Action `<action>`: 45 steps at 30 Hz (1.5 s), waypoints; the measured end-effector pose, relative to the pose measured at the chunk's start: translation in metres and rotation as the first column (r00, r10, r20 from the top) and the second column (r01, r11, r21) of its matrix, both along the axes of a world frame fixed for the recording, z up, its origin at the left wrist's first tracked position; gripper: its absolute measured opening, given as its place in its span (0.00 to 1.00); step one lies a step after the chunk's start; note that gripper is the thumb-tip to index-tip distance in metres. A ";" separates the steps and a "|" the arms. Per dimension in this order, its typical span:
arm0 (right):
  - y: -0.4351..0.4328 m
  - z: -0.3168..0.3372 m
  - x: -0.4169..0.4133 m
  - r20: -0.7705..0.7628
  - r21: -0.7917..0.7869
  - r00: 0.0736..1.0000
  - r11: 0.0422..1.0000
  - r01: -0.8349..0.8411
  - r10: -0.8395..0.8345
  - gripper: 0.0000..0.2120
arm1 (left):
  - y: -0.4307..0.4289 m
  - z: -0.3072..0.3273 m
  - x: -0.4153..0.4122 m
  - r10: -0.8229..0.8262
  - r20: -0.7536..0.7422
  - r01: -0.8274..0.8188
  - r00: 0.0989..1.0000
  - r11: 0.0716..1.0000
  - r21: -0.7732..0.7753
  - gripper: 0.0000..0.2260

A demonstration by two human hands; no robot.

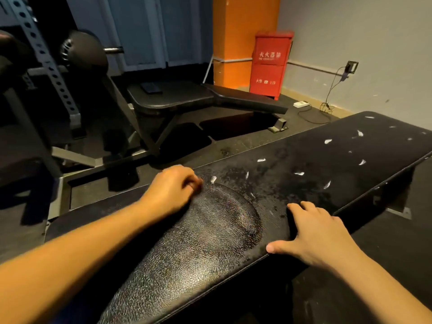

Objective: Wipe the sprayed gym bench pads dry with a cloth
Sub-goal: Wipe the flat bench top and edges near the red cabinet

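bench pad [311, 157]: long black surface that runs from lower left to upper right across the foreground. it has rounded corners and a pebbled, leather-like skin, and fine droplets bead its middle stretch.
glossy patch [205, 232]: broad oval sheen on the near half of the pad, between the two hands. the grain shows bright here (its far rim curves in one smooth arc).
second bench [210, 99]: black padding with a flat seat and a longer, narrower back pad on a grey steel frame. it stands on the dark floor, well apart from the pad.
rack [46, 64]: grey steel upright at the left, punched with a row of round holes.
orange pillar [243, 31]: smooth and square-edged, against the back wall.
red cabinet [271, 64]: boxy metal with white lettering, just beside the pillar.
left hand [173, 190]: rests near the pad's far edge, knuckles up and fingers curled under. it is blurred, so i cannot tell whether the grip is clenched on nothing or pinching something.
right hand [320, 235]: grip released. the palm is down, the fingers lie spread flat over the pad's near edge, and the thumb points out along the rim.
phone [151, 87]: flat dark slab lying on the second bench's seat.
white flecks [328, 141]: small ragged scraps scattered over the pad's far half.
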State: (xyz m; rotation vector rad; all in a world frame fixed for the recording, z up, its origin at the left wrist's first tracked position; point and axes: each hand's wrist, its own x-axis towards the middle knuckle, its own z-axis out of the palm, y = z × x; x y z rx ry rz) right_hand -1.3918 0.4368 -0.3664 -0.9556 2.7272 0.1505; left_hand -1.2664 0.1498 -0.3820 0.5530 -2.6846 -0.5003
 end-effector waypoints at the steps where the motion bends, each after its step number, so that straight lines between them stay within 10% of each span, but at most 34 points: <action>1: 0.001 -0.001 0.001 -0.006 -0.013 1.000 1.000 0.005 -0.005 0.56 | -0.021 0.000 -0.010 0.118 -0.010 -0.118 0.993 0.993 0.016 0.04; 5: 0.004 -0.002 0.002 -0.025 -0.051 0.999 0.999 0.018 -0.019 0.58 | 0.017 -0.004 -0.050 0.081 -0.037 -0.078 0.996 0.995 0.069 0.03; 12: 0.008 -0.007 0.001 -0.004 -0.100 0.999 0.995 0.031 -0.031 0.62 | 0.105 -0.009 0.007 -0.479 0.002 0.477 0.878 0.875 0.085 0.06; 20: 0.009 -0.012 0.001 0.023 -0.102 0.999 0.994 0.030 -0.027 0.61 | -0.020 -0.005 -0.052 0.095 -0.024 -0.094 0.995 0.995 0.041 0.03; 28: 0.006 -0.003 0.002 0.007 -0.013 1.000 1.000 -0.003 0.003 0.70 | 0.100 -0.010 0.008 -0.481 -0.011 0.478 0.876 0.868 0.135 0.06; 35: 0.000 -0.002 -0.004 0.022 0.026 1.000 1.000 -0.012 0.012 0.59 | -0.032 -0.003 -0.012 0.060 0.030 -0.060 0.998 0.998 0.025 0.03; 45: 0.005 -0.006 -0.007 0.023 -0.035 1.000 0.999 -0.004 0.005 0.59 | 0.115 -0.016 -0.007 -0.448 -0.057 0.452 0.892 0.881 0.138 0.07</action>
